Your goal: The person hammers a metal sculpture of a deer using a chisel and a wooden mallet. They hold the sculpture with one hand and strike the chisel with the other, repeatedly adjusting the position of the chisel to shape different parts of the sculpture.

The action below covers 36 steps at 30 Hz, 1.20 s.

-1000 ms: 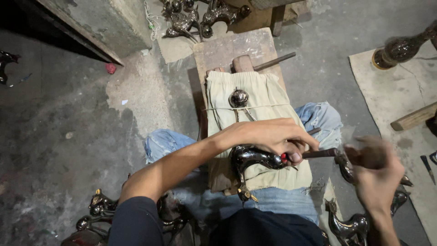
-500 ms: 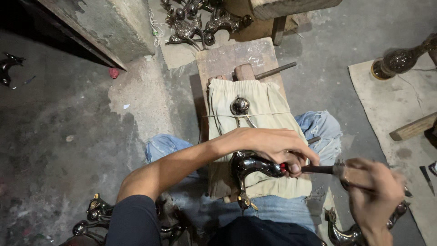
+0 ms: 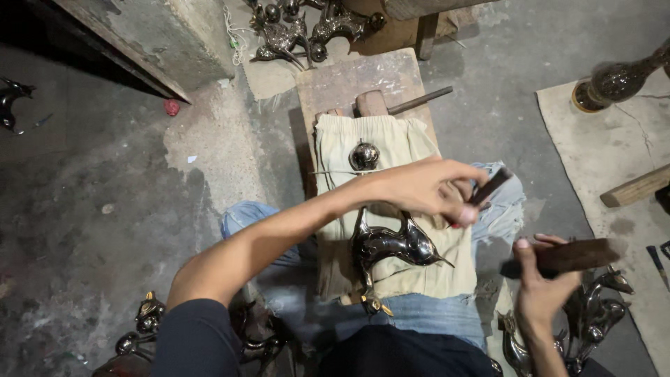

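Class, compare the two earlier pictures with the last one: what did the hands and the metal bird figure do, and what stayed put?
The left hand has lifted off the dark metal bird figure, which now lies free on the cloth; that hand holds a dark tool handle. The right hand keeps its grip on the wooden block, now drawn back to the right. The small metal ball and the hammer have not moved.

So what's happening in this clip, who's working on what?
A person sits on the floor with a cloth-covered wooden block across their lap. A shiny dark metal animal figure lies on the cloth. The left hand holds a dark tool handle above it, and the right hand grips a dark wooden bar off to the side. More metal figures lie around.
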Available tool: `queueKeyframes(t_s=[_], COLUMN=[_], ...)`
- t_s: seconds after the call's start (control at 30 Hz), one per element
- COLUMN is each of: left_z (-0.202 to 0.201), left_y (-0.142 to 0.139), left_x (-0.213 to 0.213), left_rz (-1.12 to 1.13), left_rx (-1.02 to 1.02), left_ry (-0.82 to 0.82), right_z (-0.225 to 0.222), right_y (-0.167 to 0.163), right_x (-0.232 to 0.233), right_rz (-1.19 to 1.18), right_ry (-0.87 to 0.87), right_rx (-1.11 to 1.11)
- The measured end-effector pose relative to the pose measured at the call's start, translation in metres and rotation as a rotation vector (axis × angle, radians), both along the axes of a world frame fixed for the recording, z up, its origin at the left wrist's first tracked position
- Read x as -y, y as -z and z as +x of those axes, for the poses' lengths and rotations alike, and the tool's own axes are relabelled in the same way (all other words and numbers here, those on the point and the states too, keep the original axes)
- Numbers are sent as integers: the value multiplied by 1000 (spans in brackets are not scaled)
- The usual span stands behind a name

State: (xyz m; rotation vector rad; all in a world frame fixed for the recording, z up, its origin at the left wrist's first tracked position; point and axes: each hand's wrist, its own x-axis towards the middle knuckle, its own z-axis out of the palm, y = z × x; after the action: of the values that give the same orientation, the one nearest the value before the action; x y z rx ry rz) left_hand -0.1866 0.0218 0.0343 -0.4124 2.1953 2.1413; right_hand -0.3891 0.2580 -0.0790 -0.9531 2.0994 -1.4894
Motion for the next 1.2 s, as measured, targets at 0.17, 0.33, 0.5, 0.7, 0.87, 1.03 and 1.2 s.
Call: queueKeyframes(t_s=[0.17, 0.33, 0.5, 0.7, 0.87, 1.03, 1.2], left_z=[1, -1, -4, -9, -7, 1, 10], left_y=[11, 15, 13, 15, 18, 28, 32], left_x=[-6, -7, -8, -12, -11, -14, -22], left_rz=[-64, -161, -169, -103, -177, -270, -257], left_rx=[-180, -169, -178, -132, -169, -313, -311], left_ry=[208, 328, 408, 433, 405, 311, 141], right_z=[-5, -11, -5, -1, 2, 6, -3], right_y=[28, 5, -24, -49, -68, -69, -72], right_x=[-3, -12, -8, -2, 0, 3, 11], right_rz=[-100, -16, 84, -10, 14, -176, -80], right_ry=[-54, -164, -132, -133, -153, -76, -219], right_rx=[125, 123, 71, 45, -119, 246, 25])
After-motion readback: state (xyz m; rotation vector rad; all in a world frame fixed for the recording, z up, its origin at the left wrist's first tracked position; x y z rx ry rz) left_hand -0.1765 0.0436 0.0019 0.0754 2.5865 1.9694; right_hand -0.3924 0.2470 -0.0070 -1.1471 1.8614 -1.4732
